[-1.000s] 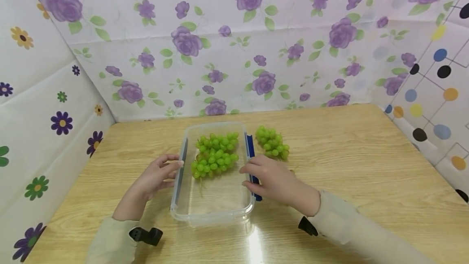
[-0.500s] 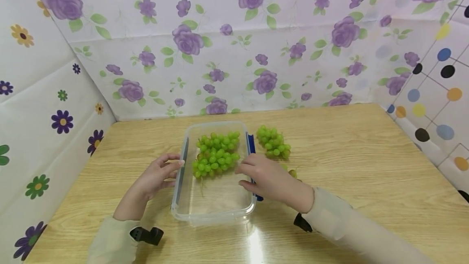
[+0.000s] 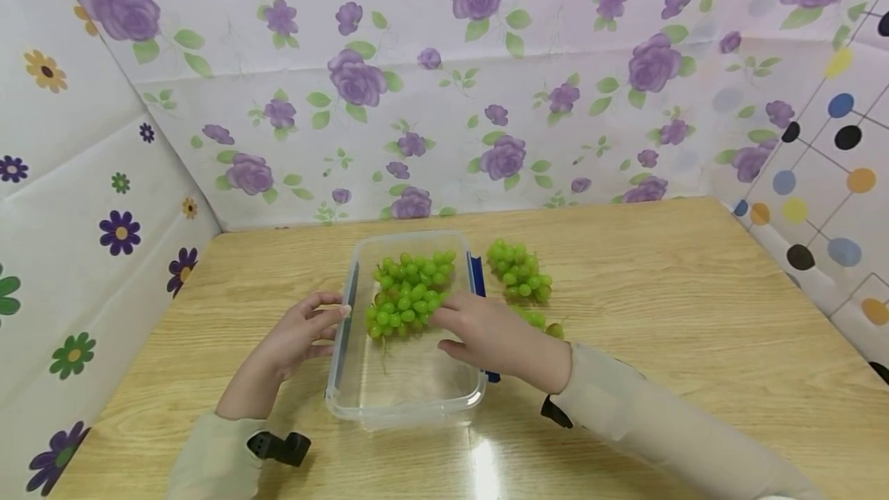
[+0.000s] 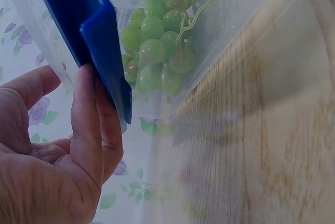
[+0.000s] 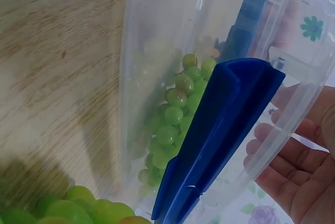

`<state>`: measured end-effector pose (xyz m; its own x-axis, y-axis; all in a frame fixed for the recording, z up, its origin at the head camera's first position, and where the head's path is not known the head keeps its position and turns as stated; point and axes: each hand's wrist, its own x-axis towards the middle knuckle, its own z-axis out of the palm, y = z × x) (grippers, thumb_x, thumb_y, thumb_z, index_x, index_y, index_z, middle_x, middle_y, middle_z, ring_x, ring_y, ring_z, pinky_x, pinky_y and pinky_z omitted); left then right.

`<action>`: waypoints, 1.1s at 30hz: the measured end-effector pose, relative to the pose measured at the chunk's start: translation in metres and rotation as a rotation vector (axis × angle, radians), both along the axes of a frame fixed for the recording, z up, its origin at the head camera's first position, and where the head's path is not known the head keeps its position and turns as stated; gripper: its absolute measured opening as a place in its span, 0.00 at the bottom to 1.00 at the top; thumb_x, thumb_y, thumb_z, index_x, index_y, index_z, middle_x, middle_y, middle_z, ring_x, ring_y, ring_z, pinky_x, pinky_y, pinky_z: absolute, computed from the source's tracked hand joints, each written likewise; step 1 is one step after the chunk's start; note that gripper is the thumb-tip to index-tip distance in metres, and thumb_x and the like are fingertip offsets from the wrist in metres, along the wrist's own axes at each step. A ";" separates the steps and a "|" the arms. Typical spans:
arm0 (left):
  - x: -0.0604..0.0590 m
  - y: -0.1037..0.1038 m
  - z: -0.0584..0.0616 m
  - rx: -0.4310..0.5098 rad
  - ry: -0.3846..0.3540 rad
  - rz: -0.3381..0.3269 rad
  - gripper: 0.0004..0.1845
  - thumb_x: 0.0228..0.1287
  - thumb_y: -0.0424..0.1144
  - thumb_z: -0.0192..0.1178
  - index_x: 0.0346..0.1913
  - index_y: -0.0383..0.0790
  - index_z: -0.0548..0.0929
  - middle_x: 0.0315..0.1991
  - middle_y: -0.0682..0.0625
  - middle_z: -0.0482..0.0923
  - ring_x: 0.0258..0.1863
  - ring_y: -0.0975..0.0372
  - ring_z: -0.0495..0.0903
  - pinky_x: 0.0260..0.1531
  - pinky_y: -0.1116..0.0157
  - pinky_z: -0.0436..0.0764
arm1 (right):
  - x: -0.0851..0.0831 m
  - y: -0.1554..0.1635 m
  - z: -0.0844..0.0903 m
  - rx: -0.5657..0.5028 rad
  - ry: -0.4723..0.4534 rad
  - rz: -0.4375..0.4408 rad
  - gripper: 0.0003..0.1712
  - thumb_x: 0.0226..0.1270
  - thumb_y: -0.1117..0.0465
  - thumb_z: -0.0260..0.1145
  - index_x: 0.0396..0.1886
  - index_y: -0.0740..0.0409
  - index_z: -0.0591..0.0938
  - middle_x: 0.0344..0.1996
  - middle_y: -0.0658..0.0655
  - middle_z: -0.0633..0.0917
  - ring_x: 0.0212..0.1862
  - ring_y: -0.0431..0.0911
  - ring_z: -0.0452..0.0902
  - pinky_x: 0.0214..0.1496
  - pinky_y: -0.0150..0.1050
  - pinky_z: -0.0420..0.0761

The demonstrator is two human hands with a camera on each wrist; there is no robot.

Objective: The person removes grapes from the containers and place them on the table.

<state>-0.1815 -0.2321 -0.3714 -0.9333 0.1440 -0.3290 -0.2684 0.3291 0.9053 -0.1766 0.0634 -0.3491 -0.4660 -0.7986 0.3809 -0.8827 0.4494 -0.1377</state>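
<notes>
My right hand (image 3: 486, 334) has slid off the blue latch (image 3: 475, 278) and in over the container (image 3: 410, 400) rim, fingers loose and nearly straight, tips touching the grapes in the box (image 3: 410, 293); likely rearranging them. My left hand (image 3: 299, 334) stays relaxed against the container's left latch, gripping nothing. A loose bunch (image 3: 517, 270) lies just right of the container.

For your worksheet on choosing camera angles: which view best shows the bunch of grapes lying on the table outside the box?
The head view: the loose bunch lies unobstructed beside the box. The right wrist shows only blurred grapes at its bottom edge; the left wrist shows none.
</notes>
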 end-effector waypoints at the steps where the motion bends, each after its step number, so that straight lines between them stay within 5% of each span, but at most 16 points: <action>1: 0.000 0.000 0.000 0.001 -0.001 0.000 0.32 0.70 0.49 0.53 0.69 0.36 0.58 0.49 0.48 0.69 0.39 0.62 0.73 0.38 0.67 0.79 | -0.001 -0.001 0.000 0.002 0.002 -0.001 0.10 0.57 0.63 0.71 0.39 0.57 0.83 0.32 0.52 0.81 0.34 0.42 0.77 0.36 0.30 0.78; 33: 0.000 -0.001 -0.002 -0.016 -0.003 -0.001 0.32 0.70 0.50 0.53 0.69 0.36 0.58 0.53 0.44 0.70 0.41 0.61 0.74 0.40 0.65 0.79 | -0.033 -0.028 -0.006 0.154 -0.154 -0.092 0.28 0.57 0.58 0.72 0.57 0.60 0.76 0.48 0.56 0.80 0.48 0.47 0.76 0.51 0.37 0.78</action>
